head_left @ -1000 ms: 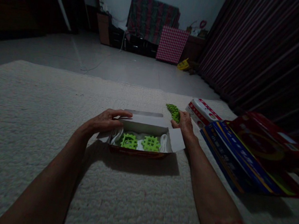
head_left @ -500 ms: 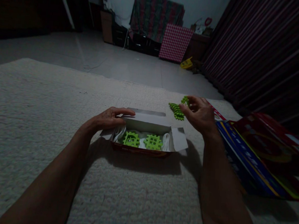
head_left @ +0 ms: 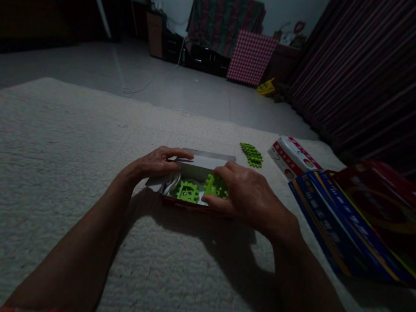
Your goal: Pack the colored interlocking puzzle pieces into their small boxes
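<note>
A small open carton (head_left: 204,162) with white flaps and a dark red front lies on the mat. My left hand (head_left: 152,164) grips its left back corner, thumb and fingers about the flap. Over the right half of the carton, my right hand (head_left: 250,192) pinches a green toothed plastic square (head_left: 213,187) between thumb and fingers. Another green square (head_left: 187,191) rests in the left half, beside a folded white strip (head_left: 172,183). The carton's right end is hidden behind my right hand. Beyond it, several green squares (head_left: 251,155) lie in an overlapping row.
On the right stand a red and white box (head_left: 293,157), a blue box (head_left: 335,222) and a dark red package (head_left: 386,201). A pale textured mat (head_left: 70,132) covers the floor. Farther off are a checked cloth (head_left: 252,58) and a dark curtain (head_left: 374,72).
My right hand has moved from the green row, left and nearer, to the carton with a green square in its fingers. My left hand keeps its hold on the carton.
</note>
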A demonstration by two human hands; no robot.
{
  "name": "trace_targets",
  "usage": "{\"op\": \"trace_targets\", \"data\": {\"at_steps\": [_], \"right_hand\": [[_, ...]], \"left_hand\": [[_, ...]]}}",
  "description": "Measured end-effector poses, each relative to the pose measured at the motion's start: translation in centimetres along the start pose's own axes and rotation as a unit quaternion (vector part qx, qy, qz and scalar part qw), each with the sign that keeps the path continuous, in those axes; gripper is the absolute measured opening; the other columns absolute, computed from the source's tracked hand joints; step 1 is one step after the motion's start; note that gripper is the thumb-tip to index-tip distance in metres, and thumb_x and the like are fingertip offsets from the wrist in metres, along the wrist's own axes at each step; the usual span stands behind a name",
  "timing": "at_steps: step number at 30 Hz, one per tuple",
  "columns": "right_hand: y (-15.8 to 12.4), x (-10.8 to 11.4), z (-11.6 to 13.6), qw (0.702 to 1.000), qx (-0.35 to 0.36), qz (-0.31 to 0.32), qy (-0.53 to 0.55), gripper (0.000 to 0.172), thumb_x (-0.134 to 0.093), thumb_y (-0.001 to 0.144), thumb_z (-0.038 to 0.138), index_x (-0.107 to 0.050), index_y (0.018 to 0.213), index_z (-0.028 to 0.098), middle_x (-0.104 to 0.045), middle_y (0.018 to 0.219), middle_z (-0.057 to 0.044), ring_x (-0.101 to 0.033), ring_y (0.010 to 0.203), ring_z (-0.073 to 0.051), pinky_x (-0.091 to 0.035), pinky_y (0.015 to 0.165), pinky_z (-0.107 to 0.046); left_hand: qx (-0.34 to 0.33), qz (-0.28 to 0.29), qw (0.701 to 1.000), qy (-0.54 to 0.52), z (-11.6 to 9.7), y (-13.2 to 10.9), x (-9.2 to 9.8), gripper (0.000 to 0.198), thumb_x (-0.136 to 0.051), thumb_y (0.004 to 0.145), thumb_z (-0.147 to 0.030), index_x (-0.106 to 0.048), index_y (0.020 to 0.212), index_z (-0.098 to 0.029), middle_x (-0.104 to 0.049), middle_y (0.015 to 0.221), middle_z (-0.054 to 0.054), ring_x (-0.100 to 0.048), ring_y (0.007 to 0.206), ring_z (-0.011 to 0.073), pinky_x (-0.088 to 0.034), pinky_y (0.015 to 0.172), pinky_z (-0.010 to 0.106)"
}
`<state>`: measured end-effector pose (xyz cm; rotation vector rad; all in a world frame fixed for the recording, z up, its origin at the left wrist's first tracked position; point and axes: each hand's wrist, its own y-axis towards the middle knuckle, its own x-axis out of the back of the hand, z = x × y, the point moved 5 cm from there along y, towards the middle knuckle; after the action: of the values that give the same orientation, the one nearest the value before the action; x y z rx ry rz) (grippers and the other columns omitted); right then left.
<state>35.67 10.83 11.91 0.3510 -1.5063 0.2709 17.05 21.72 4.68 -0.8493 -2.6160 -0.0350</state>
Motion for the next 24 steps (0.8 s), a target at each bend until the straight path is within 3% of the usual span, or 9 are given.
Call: {"op": "trace_targets", "data": {"at_steps": [11,15,24], "right_hand": [[-0.2,-1.9,-1.8,0.995,-0.042,0.083,-0.033,0.037,-0.072,0.078,0.05,-0.064,0.1,0.02,-0.064,0.096,-0.006,-0.059,0.079,-0.021,-0.035,0.065,-0.031],[-0.4,-1.6,-1.8,0.995,-0.054,0.085,-0.025,0.039,-0.074,0.077,0.047,-0.063,0.102,0.019,-0.064,0.098,-0.006,-0.058,0.08,-0.02,-0.035,0.064,-0.031],[-0.4,-2.5,-2.9,0.995,-0.034,0.097,0.003,0.024,-0.073,0.077,0.036,-0.066,0.095,0.021,-0.066,0.092,-0.004,-0.057,0.076,-0.018,-0.032,0.062,-0.029]], "left_hand": [[0.008,-0.004,1.0,0.01,-0.1,0.1,0.1,0.053,-0.061,0.065,-0.022,-0.07,0.118,-0.02,-0.07,0.118,0.007,-0.063,0.103,0.0246,-0.051,0.084,0.035],[0.012,-0.004,1.0,0.008,0.1,0.1,0.1,0.053,-0.061,0.066,-0.021,-0.07,0.118,-0.021,-0.07,0.118,0.007,-0.064,0.101,0.0232,-0.051,0.082,0.034],[-0.006,-0.002,1.0,0.011,-0.2,0.1,0.1,0.051,-0.062,0.065,-0.022,-0.071,0.115,-0.02,-0.066,0.127,0.008,-0.062,0.106,0.0241,-0.05,0.084,0.033]]}}
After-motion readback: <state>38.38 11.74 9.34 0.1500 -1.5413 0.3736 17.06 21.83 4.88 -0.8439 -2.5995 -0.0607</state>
